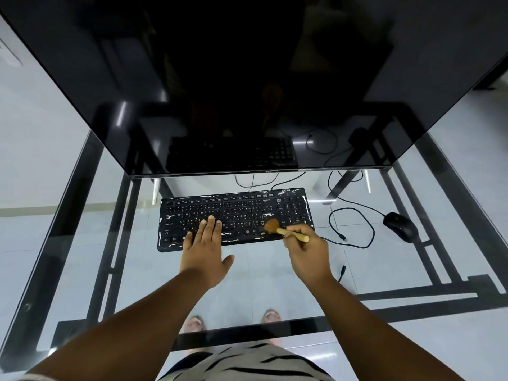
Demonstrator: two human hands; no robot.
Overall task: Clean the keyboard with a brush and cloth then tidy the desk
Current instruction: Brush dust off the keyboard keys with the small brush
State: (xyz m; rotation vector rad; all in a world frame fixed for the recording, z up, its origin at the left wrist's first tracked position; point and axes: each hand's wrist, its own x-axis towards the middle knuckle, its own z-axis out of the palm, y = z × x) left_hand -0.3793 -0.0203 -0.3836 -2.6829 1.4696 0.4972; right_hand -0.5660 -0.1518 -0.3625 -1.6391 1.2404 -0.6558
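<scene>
A black keyboard (236, 213) with white smears along its edges lies on the glass desk (261, 284) in front of the monitor. My left hand (204, 248) rests flat on the keyboard's lower left keys, fingers straight. My right hand (306, 250) grips the wooden handle of a small brush (286, 229). Its brown bristles touch the keys at the keyboard's lower right, beside the number pad. No cloth is in view.
A large dark monitor (247, 92) looms over the back of the desk. A black mouse (400, 225) sits to the right, with loose black cables (354, 229) looping between it and the keyboard. A cable end (342, 272) lies near my right wrist.
</scene>
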